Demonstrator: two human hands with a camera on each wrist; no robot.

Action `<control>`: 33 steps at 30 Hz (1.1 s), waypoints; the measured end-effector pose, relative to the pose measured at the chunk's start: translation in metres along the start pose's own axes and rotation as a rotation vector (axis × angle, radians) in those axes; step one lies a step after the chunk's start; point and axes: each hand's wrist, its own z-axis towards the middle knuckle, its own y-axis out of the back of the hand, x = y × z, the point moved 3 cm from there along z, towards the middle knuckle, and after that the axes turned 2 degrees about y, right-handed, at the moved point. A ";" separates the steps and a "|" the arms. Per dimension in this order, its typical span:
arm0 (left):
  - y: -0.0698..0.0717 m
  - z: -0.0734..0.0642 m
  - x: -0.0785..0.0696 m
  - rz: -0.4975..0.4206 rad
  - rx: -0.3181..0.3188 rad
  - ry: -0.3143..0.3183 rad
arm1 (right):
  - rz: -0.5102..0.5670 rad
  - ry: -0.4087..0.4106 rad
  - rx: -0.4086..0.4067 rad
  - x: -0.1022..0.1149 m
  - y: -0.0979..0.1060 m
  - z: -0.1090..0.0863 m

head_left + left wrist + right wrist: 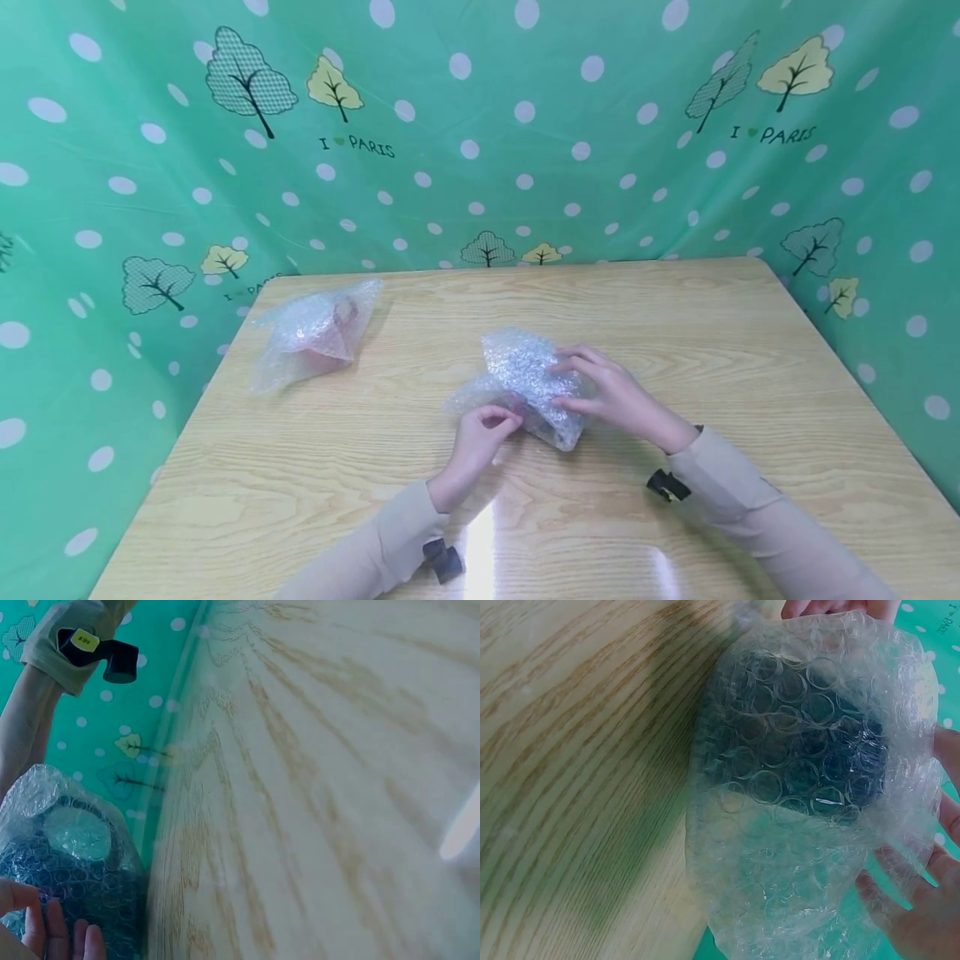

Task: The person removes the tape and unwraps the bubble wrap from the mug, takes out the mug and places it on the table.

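A bubble-wrap parcel (528, 367) lies mid-table between my two hands, with a dark item (802, 735) showing dimly through the film. What that item is, the wrap obscures; a curved band shows at the upper part of the parcel (75, 855). At the parcel's near left edge, my left hand (480, 437) pinches the bubble wrap between thumb and forefinger, other fingers loosely extended. From the right side, my right hand (607, 392) rests spread fingers against the wrap. Its fingers (885, 900) are partly seen through the film.
A second bubble-wrapped bundle (318, 333) with something pinkish inside lies at the table's back left corner. The wooden table (712, 333) ends at a green dotted curtain (525, 142) behind and along both sides.
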 end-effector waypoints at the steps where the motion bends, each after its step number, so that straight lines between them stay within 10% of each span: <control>1: 0.000 0.000 0.000 -0.005 0.000 0.000 | 0.001 -0.001 0.001 0.000 0.000 0.000; 33: -0.001 -0.005 0.002 -0.019 0.014 0.013 | 0.009 -0.037 0.016 0.001 -0.001 -0.001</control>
